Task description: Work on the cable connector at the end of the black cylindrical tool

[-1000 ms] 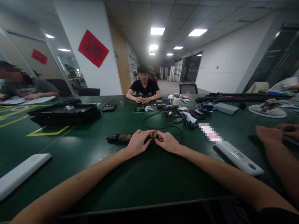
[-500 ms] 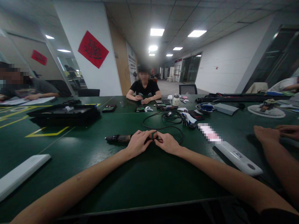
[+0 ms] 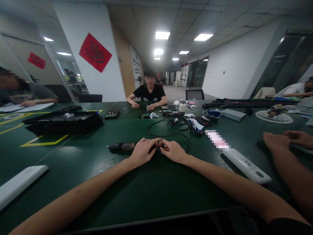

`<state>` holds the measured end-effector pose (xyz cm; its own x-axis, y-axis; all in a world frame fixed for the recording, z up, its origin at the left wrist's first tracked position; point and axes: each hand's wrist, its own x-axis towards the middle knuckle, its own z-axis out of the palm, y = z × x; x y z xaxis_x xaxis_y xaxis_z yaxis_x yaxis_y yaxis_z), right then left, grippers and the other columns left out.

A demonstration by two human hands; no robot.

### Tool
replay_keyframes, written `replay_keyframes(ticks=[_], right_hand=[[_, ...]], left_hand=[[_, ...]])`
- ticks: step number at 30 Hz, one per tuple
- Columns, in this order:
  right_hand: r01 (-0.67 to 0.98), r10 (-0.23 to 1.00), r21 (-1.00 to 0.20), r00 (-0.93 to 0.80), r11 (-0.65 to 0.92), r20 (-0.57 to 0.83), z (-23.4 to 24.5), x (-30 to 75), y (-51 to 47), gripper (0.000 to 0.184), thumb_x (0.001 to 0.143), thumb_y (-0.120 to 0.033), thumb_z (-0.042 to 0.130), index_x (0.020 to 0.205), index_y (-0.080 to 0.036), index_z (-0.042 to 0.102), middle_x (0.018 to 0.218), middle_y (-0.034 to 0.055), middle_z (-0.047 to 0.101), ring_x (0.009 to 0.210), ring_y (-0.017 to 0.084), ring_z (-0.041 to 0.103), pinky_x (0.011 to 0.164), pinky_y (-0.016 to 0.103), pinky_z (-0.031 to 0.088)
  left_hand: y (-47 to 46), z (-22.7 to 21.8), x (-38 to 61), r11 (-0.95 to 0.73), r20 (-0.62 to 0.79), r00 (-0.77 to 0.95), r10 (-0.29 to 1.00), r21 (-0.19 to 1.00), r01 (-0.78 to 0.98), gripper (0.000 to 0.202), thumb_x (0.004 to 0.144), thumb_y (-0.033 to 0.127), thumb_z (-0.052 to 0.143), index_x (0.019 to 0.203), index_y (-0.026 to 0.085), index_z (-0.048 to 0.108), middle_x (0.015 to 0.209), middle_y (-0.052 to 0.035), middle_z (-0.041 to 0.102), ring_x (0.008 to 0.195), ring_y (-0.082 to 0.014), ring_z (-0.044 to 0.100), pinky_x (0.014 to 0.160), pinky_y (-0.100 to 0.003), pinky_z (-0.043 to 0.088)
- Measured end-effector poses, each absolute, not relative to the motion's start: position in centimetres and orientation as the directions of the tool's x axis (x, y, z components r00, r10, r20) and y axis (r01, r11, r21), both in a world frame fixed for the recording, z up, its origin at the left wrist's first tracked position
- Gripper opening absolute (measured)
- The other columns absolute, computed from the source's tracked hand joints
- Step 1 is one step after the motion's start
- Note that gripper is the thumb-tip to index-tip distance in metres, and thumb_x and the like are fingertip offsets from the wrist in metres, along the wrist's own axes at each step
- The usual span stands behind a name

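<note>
A dark electric screwdriver [image 3: 121, 147] lies on the green table with its tip to the left. My left hand [image 3: 144, 151] is closed round its rear end, hiding that part. Close beside it, my right hand [image 3: 173, 150] pinches the screwdriver's black cable [image 3: 182, 134] near where it meets the tool. The fingertips of both hands nearly touch. From my right hand the cable loops away to a heap of cords [image 3: 174, 120].
On the left are a black tray-like housing [image 3: 63, 121] and a white bar [image 3: 23, 182]. A white oblong device [image 3: 246, 164] lies right, near a co-worker's hands [image 3: 277, 142]. Circuit boards [image 3: 144, 115] sit before a person [image 3: 149, 94] opposite. A white fan grille [image 3: 274, 116] lies far right.
The view has shifted slightly, so most things sit a little further left. Both my hands keep their hold. The person opposite has lowered and spread one hand onto the table.
</note>
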<state>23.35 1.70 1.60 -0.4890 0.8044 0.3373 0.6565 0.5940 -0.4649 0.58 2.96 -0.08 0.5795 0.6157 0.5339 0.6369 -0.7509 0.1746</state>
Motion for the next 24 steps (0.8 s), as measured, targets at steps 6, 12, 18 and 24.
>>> replay_keyframes(ticks=[6,12,18,24], right_hand=[[0.648,0.801,-0.470,-0.491,0.599,0.343,1.48,23.41,1.81,0.012,0.098,-0.027,0.063,0.109,-0.023,0.063,0.073,-0.0038,0.059,0.064,0.013,0.052,0.062,0.024,0.031],[0.662,0.811,-0.469,-0.487,0.584,0.323,1.49,23.46,1.77,0.015,0.098,-0.029,0.062,0.112,-0.023,0.064,0.073,-0.0036,0.060,0.064,0.013,0.053,0.064,0.024,0.031],[0.664,0.811,-0.467,-0.487,0.584,0.323,1.63,23.40,1.63,0.014,0.098,-0.029,0.061,0.111,-0.023,0.063,0.076,-0.0032,0.061,0.065,0.013,0.053,0.064,0.024,0.030],[0.671,0.819,-0.470,-0.482,0.573,0.310,1.64,23.38,1.62,0.014,0.098,-0.029,0.062,0.111,-0.022,0.063,0.076,-0.0028,0.061,0.066,0.013,0.054,0.065,0.024,0.031]], left_hand=[[3.13,-0.16,0.45,-0.746,0.523,0.584,0.621,0.167,0.644,0.059,0.097,0.028,0.061,0.152,0.031,0.040,0.118,-0.0022,0.071,0.107,-0.0216,0.068,0.097,-0.040,0.044],[3.28,-0.39,0.46,-0.741,0.522,0.572,0.633,0.195,0.643,0.055,0.099,0.028,0.060,0.150,0.031,0.042,0.117,-0.0012,0.072,0.108,-0.0210,0.068,0.096,-0.039,0.044],[3.28,-0.47,0.54,-0.750,0.526,0.581,0.621,0.183,0.636,0.062,0.097,0.026,0.060,0.154,0.033,0.037,0.119,0.0011,0.071,0.108,-0.0193,0.067,0.099,-0.038,0.043],[3.14,-0.31,0.61,-0.735,0.527,0.564,0.636,0.191,0.650,0.059,0.098,0.028,0.061,0.152,0.032,0.039,0.116,0.0012,0.072,0.106,-0.0197,0.068,0.096,-0.038,0.043]])
